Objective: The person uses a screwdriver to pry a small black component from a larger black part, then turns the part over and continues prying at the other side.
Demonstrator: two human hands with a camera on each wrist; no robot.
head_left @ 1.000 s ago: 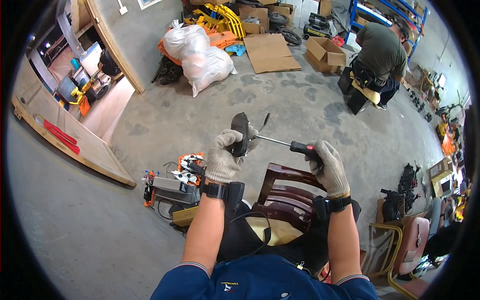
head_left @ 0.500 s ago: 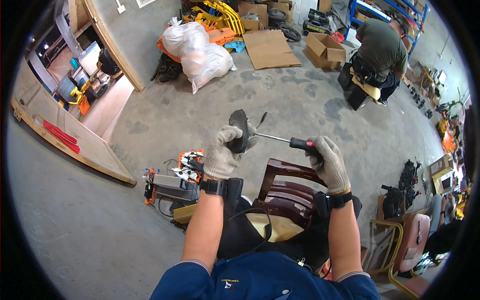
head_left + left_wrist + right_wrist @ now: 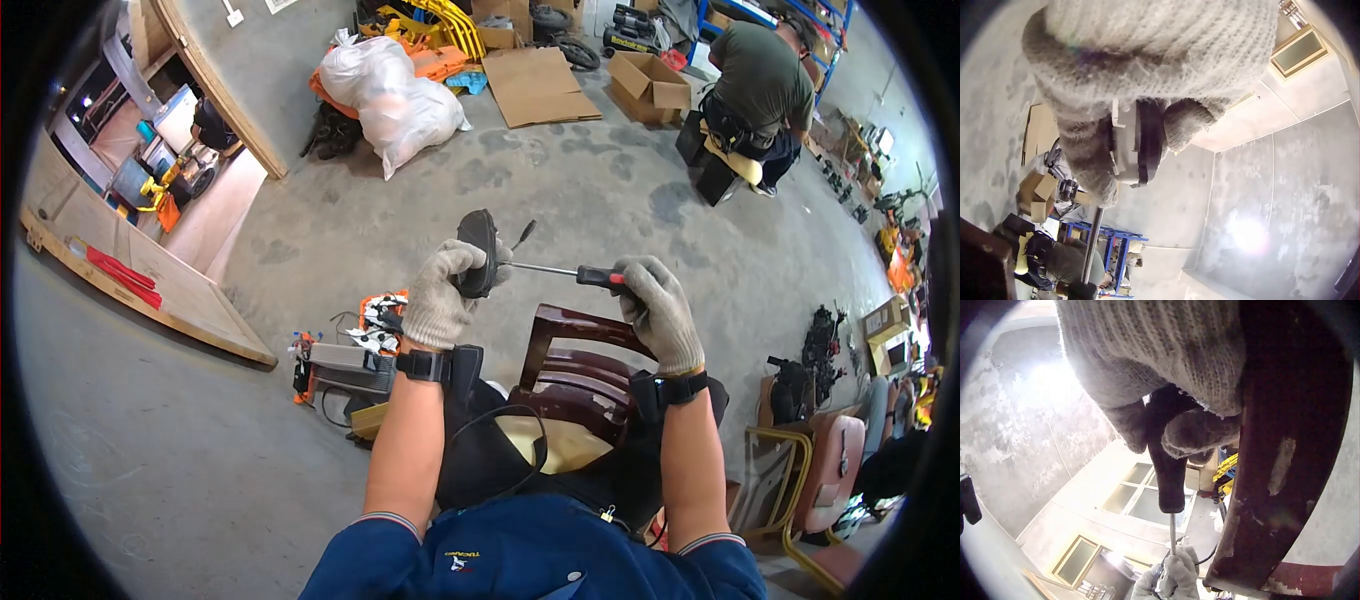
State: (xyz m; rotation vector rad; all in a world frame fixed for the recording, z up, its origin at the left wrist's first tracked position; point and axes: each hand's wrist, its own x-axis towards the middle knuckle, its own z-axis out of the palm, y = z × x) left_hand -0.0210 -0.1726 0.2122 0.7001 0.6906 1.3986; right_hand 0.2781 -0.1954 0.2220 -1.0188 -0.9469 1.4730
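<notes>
Over the floor, in the head view, my gloved left hand (image 3: 437, 297) grips a black oval part (image 3: 477, 245) stood on edge, a short dark cable end (image 3: 524, 235) sticking out beyond it. The left wrist view shows this part's pale inner side (image 3: 1127, 147) between the glove's fingers. My gloved right hand (image 3: 661, 312) holds a screwdriver (image 3: 600, 276) by its black and red handle. The shaft (image 3: 543, 268) points left, its tip right at the part's inner side and partly hidden by the left fingers. In the right wrist view the handle (image 3: 1171, 481) comes out between curled fingers.
A dark red wooden chair back (image 3: 580, 350) stands just below the hands. Grey and orange equipment (image 3: 350, 365) lies on the floor at left. Farther off are white bags (image 3: 400, 110), an open cardboard box (image 3: 650, 88) and a seated person (image 3: 760, 90).
The head view has tilted slightly, so the floor things sit higher in it. The screwdriver lies a little more level, its tip still at the black part. Both grips stay the same.
</notes>
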